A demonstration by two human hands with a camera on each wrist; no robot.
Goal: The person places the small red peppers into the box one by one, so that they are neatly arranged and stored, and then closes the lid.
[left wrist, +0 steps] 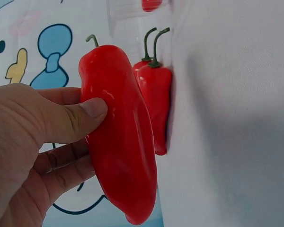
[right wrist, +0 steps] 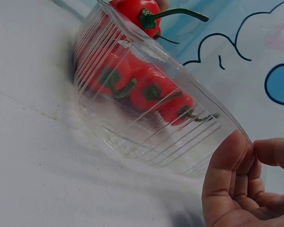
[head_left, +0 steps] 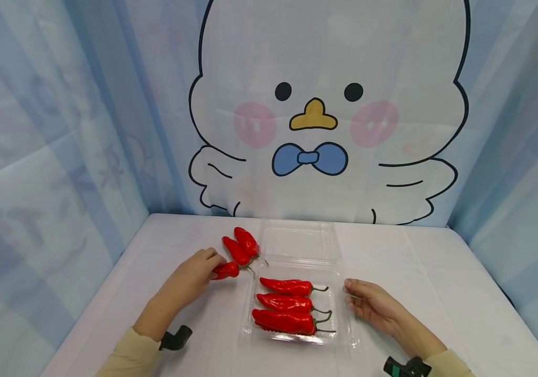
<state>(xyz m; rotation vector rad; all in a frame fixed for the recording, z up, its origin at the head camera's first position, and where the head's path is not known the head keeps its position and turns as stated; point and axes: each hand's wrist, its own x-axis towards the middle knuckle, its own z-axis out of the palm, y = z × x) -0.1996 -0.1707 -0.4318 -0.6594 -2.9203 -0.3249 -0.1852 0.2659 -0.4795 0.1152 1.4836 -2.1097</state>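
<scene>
In the left wrist view my left hand pinches a plump red chili pepper between thumb and fingers, its short green stem pointing up. Two more red peppers lie on the table just beyond that hand. A clear plastic clamshell box sits in front of me, its lid folded back flat. Several red peppers lie inside, side by side, stems to the right. My right hand holds the box's right rim between thumb and index finger, seen closely in the right wrist view.
A white cloth covers the table. Pale blue curtains stand at the left and right, and a backdrop with a cartoon bird closes off the far side.
</scene>
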